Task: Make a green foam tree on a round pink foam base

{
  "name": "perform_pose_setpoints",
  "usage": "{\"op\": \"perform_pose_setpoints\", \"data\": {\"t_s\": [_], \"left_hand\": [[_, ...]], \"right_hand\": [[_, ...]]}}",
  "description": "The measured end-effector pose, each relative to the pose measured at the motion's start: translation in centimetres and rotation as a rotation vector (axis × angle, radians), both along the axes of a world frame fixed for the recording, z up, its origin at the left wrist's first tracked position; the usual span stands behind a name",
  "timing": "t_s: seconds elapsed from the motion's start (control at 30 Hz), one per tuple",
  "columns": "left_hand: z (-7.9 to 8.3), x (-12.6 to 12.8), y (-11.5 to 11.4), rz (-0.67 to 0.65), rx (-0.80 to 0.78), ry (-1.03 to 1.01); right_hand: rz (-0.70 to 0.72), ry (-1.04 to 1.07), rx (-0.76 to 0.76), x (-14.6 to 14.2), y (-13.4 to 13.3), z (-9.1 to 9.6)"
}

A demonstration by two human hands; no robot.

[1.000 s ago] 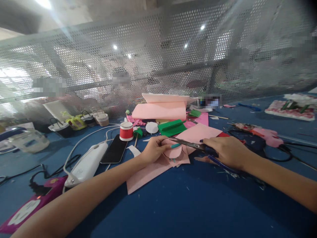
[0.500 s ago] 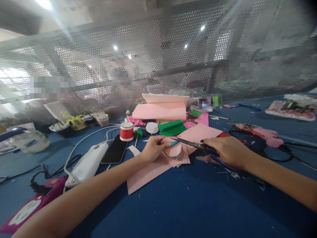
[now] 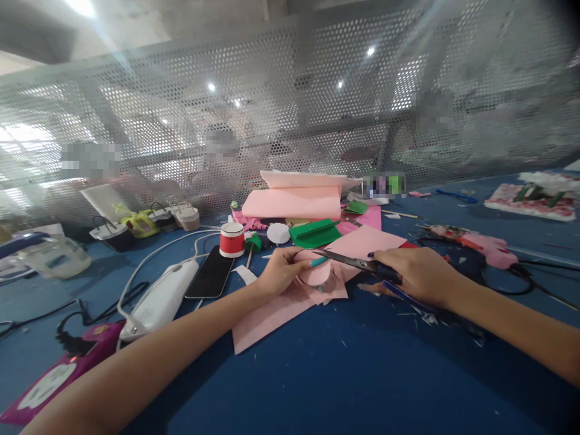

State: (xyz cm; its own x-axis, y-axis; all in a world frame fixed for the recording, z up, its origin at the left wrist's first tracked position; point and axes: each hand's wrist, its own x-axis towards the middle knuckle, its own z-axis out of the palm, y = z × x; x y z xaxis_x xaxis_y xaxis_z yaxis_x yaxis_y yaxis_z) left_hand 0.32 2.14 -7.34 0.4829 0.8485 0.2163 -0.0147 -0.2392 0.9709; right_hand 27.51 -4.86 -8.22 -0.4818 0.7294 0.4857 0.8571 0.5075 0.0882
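Observation:
My left hand [image 3: 283, 270] pinches a rounded piece of pink paper [image 3: 316, 274], its thumb lying over the front. In my right hand [image 3: 414, 275] are scissors [image 3: 351, 261] with dark blades and blue handles. The blades point left and reach the upper edge of the pink piece, close to my left thumb. Under it lies a larger pink sheet [image 3: 267, 323], flat on the blue table. Another pink sheet [image 3: 369, 241] spreads out behind the blades. My right fingers partly hide the scissor handles.
Behind my hands are folded green paper [image 3: 314, 233], a white disc [image 3: 278, 233] and a pink paper roll [image 3: 292, 203]. To the left stand a red-and-white roll [image 3: 231, 240], a phone [image 3: 211, 273] and a white power bank [image 3: 159, 301]. A pink glue gun [image 3: 492, 249] lies right.
The scissors and my right hand have shifted very slightly. My left hand keeps its pinch on the pink paper in nearly the same place.

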Motion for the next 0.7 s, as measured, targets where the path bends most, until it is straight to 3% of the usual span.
{"op": "perform_pose_setpoints", "data": {"t_s": [0.7], "left_hand": [[0.24,0.01,-0.17,0.015,0.024,0.032]], "right_hand": [[0.017,-0.018,-0.006,-0.05,-0.30,0.69]]}}
